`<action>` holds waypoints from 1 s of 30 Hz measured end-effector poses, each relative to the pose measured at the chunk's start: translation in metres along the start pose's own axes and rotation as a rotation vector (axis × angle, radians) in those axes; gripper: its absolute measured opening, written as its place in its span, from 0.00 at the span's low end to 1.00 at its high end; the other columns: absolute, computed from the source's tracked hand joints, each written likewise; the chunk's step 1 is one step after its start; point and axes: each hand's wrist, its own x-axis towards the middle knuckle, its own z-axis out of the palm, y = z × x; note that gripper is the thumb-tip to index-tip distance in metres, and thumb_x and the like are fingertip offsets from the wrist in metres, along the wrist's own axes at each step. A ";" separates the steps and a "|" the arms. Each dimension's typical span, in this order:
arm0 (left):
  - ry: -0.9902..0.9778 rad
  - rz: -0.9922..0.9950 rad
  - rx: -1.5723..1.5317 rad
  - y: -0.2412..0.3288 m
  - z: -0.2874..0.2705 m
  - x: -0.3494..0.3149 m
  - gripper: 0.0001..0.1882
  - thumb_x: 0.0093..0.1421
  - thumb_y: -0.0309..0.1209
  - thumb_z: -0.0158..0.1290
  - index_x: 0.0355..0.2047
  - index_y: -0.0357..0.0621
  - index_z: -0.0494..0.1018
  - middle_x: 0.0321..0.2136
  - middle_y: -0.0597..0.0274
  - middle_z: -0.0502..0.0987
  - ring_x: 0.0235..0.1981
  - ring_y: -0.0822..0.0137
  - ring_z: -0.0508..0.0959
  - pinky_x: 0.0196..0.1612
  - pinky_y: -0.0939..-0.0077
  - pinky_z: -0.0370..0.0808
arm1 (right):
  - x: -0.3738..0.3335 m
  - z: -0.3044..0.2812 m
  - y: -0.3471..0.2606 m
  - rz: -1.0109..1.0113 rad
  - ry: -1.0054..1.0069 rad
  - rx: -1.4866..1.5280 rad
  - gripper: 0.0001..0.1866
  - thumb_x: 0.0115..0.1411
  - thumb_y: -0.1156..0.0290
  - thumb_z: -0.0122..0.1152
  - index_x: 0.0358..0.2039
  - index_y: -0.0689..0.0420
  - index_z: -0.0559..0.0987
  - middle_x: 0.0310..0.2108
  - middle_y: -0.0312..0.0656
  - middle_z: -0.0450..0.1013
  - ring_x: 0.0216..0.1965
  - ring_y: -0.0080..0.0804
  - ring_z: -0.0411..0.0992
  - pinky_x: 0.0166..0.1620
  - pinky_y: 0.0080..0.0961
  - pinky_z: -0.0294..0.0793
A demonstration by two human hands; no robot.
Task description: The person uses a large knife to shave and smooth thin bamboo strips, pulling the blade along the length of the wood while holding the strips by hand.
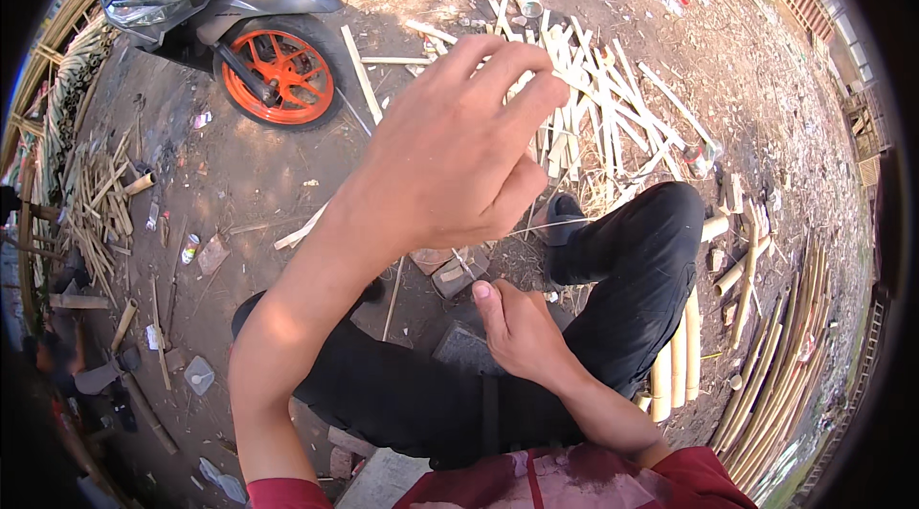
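Note:
My left hand (450,145) is raised in front of me, its back toward the view and its fingers curled. Whatever lies inside its grip is hidden by the hand. Just beyond its lower edge shows a thin pale strip (555,226); I cannot tell whether the hand touches it. Lower down, between my knees, my right hand (525,329) is closed with the thumb on top. A narrow shiny blade, seemingly a knife (464,265), juts from it toward the upper left. Its handle is covered by the fingers.
Split bamboo sticks (598,102) lie piled ahead of my feet. A parked motorbike with an orange front wheel (278,78) stands at the far left. Long bamboo strips (780,356) and cut poles (678,365) lie at the right. A brick (458,271) sits beneath my hands.

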 end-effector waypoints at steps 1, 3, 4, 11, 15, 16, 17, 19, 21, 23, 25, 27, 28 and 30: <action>-0.012 0.008 -0.008 0.002 -0.015 0.006 0.20 0.49 0.24 0.53 0.46 0.41 0.72 0.51 0.52 0.74 0.54 0.46 0.72 0.56 0.54 0.71 | 0.006 -0.003 -0.006 0.001 -0.006 0.027 0.29 0.75 0.54 0.45 0.28 0.68 0.74 0.20 0.65 0.71 0.27 0.70 0.73 0.33 0.57 0.68; -0.065 -0.017 0.018 -0.014 0.010 -0.021 0.19 0.50 0.24 0.53 0.46 0.40 0.72 0.50 0.52 0.74 0.53 0.46 0.72 0.56 0.53 0.70 | 0.005 -0.004 -0.003 0.007 -0.018 0.003 0.29 0.75 0.54 0.45 0.28 0.68 0.74 0.20 0.64 0.72 0.27 0.70 0.73 0.33 0.57 0.69; -0.099 -0.027 0.043 -0.026 0.025 -0.039 0.19 0.51 0.24 0.53 0.46 0.40 0.72 0.50 0.52 0.74 0.53 0.46 0.73 0.57 0.53 0.70 | 0.006 -0.002 -0.004 0.000 -0.026 0.003 0.29 0.75 0.54 0.44 0.28 0.68 0.74 0.20 0.64 0.72 0.27 0.70 0.73 0.33 0.58 0.69; 0.017 -0.520 -0.263 -0.032 0.027 -0.102 0.13 0.59 0.29 0.54 0.44 0.37 0.73 0.48 0.49 0.74 0.52 0.52 0.74 0.59 0.62 0.67 | 0.030 0.022 0.076 0.270 -0.139 -0.139 0.36 0.74 0.45 0.40 0.36 0.72 0.79 0.34 0.71 0.76 0.44 0.71 0.75 0.50 0.57 0.71; -0.847 -1.055 -0.005 0.037 0.015 -0.204 0.35 0.59 0.45 0.62 0.62 0.44 0.65 0.55 0.40 0.73 0.59 0.41 0.73 0.63 0.53 0.67 | 0.031 0.034 0.135 0.379 -0.148 -0.083 0.38 0.74 0.43 0.39 0.34 0.71 0.80 0.36 0.71 0.76 0.45 0.72 0.74 0.52 0.57 0.70; -1.231 -1.122 -0.077 0.036 0.018 -0.212 0.36 0.57 0.41 0.64 0.62 0.44 0.64 0.55 0.40 0.75 0.57 0.42 0.76 0.60 0.53 0.70 | 0.036 0.036 0.139 0.406 -0.143 -0.047 0.39 0.74 0.43 0.39 0.32 0.71 0.80 0.35 0.71 0.77 0.45 0.72 0.74 0.51 0.56 0.71; -1.264 -1.111 -0.040 0.040 0.019 -0.217 0.36 0.56 0.40 0.64 0.62 0.44 0.64 0.52 0.42 0.77 0.55 0.44 0.77 0.58 0.53 0.72 | 0.039 0.037 0.141 0.447 -0.161 -0.045 0.38 0.74 0.43 0.39 0.32 0.71 0.80 0.34 0.70 0.77 0.44 0.71 0.75 0.51 0.56 0.71; -1.149 -1.066 0.043 0.044 0.014 -0.211 0.35 0.55 0.37 0.65 0.60 0.44 0.63 0.46 0.44 0.79 0.51 0.45 0.79 0.54 0.54 0.74 | 0.037 0.040 0.140 0.474 -0.177 -0.018 0.38 0.74 0.43 0.40 0.31 0.71 0.80 0.33 0.69 0.76 0.43 0.69 0.75 0.50 0.55 0.71; -0.900 -0.936 0.230 0.050 -0.002 -0.210 0.30 0.54 0.32 0.64 0.56 0.44 0.67 0.36 0.49 0.81 0.44 0.46 0.80 0.51 0.55 0.74 | 0.034 0.046 0.150 0.448 -0.162 0.037 0.38 0.73 0.43 0.41 0.30 0.70 0.79 0.32 0.68 0.76 0.42 0.68 0.76 0.48 0.54 0.71; -0.919 -1.026 0.199 0.051 -0.024 -0.214 0.22 0.54 0.31 0.64 0.48 0.42 0.73 0.33 0.52 0.81 0.43 0.48 0.80 0.52 0.55 0.74 | 0.032 0.049 0.154 0.321 -0.106 0.032 0.36 0.74 0.43 0.42 0.25 0.67 0.74 0.21 0.51 0.70 0.23 0.42 0.70 0.30 0.41 0.68; -0.861 -1.014 0.183 0.054 -0.038 -0.220 0.10 0.54 0.28 0.65 0.35 0.38 0.80 0.30 0.54 0.82 0.38 0.53 0.82 0.47 0.60 0.76 | 0.036 0.051 0.145 0.273 -0.101 0.040 0.35 0.74 0.43 0.43 0.23 0.65 0.72 0.15 0.42 0.66 0.14 0.29 0.67 0.22 0.35 0.67; -0.547 -1.092 0.063 0.059 -0.035 -0.215 0.09 0.53 0.25 0.66 0.34 0.38 0.81 0.29 0.54 0.83 0.34 0.55 0.83 0.41 0.64 0.78 | 0.035 0.046 0.130 0.327 -0.125 0.066 0.36 0.73 0.43 0.42 0.27 0.68 0.75 0.24 0.58 0.72 0.29 0.55 0.72 0.36 0.46 0.69; -0.387 -1.119 0.002 0.061 -0.032 -0.211 0.09 0.52 0.24 0.67 0.34 0.38 0.82 0.29 0.54 0.83 0.32 0.56 0.84 0.39 0.66 0.78 | 0.034 0.045 0.123 0.353 -0.135 0.078 0.37 0.73 0.43 0.42 0.28 0.70 0.77 0.29 0.66 0.75 0.36 0.68 0.74 0.44 0.52 0.71; -0.118 -0.984 -0.013 0.058 -0.016 -0.195 0.10 0.53 0.21 0.68 0.35 0.36 0.82 0.30 0.54 0.84 0.31 0.64 0.85 0.34 0.74 0.80 | 0.025 0.042 0.107 0.274 -0.126 0.220 0.36 0.74 0.44 0.40 0.27 0.68 0.75 0.23 0.58 0.73 0.28 0.57 0.74 0.38 0.47 0.71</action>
